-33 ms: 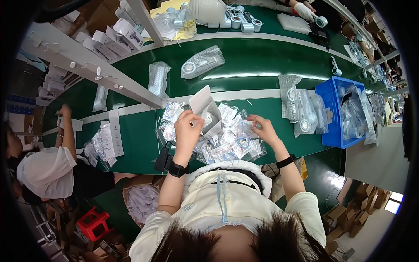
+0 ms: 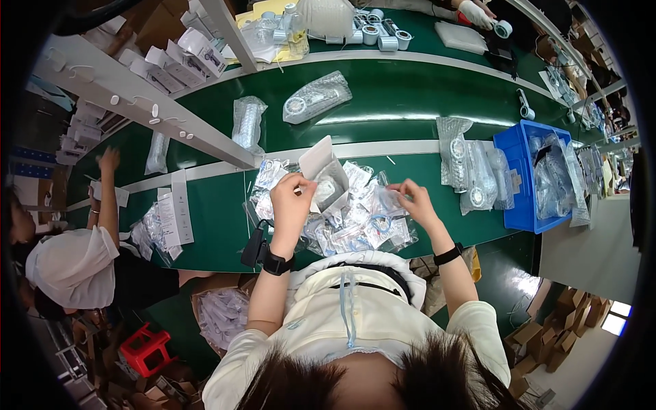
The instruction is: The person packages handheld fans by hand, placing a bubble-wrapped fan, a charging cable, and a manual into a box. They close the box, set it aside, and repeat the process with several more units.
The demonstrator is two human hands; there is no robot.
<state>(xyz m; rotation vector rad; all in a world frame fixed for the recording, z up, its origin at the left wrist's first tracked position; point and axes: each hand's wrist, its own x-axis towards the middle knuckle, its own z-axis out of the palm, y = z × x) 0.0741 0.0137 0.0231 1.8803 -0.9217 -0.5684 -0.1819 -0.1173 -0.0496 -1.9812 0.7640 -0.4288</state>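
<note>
A small white box (image 2: 337, 203) stands with its flap up in front of me, a bubble-wrapped item (image 2: 329, 188) showing inside it. My left hand (image 2: 292, 203) is closed at the box's left edge, thumb and fingertips together against its wall. Under and around the box lies a pile of small clear bags (image 2: 359, 225) with white and blue contents. At the pile's right side my right hand (image 2: 414, 203) has its fingers bent together on the edge of a clear plastic bag (image 2: 389, 199).
Bubble-wrapped handheld devices (image 2: 478, 176) lie at the right beside a blue bin (image 2: 506, 160) of more. Other wrapped pieces (image 2: 318, 98) rest on the green surface beyond the rail. A metal post (image 2: 147, 113) slants across the left, where a co-worker (image 2: 75, 266) sits.
The box has shifted very slightly right and my left hand slightly left. At the left, the co-worker's hand has risen away from a white box.
</note>
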